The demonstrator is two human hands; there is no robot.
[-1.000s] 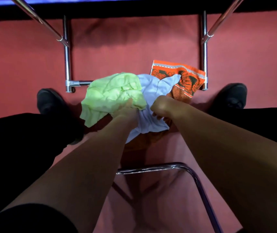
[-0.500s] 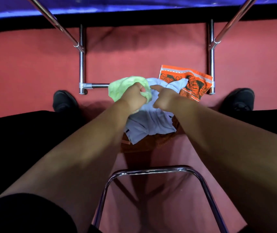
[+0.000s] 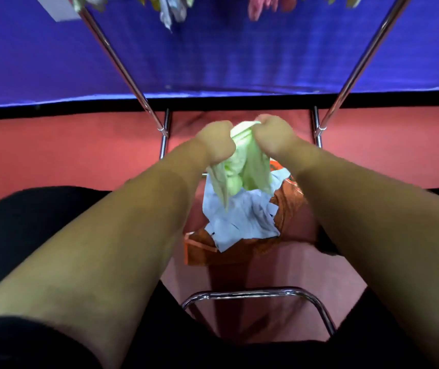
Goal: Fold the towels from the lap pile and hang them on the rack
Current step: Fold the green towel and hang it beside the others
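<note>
A light green towel [image 3: 242, 169] hangs bunched in the air between my two fists. My left hand [image 3: 217, 143] grips its upper edge on the left, and my right hand [image 3: 273, 137] grips the same edge close beside it. Below them a pale blue towel [image 3: 239, 219] lies crumpled on top of an orange patterned towel [image 3: 287, 206] between my knees. The chrome rack [image 3: 122, 62] rises ahead on two slanted poles, with several towels [image 3: 171, 9] hanging at its top edge.
A red carpet [image 3: 66, 153] covers the floor, and a blue wall panel [image 3: 226, 54] stands behind the rack. A chrome chair bar [image 3: 247, 294] curves in front of my lap. My legs in black trousers [image 3: 40, 217] flank the pile.
Both hands have lifted the green towel up off the pile, and my right hand moved from the blue towel onto the green one. My view tilted up, showing the rack's top.
</note>
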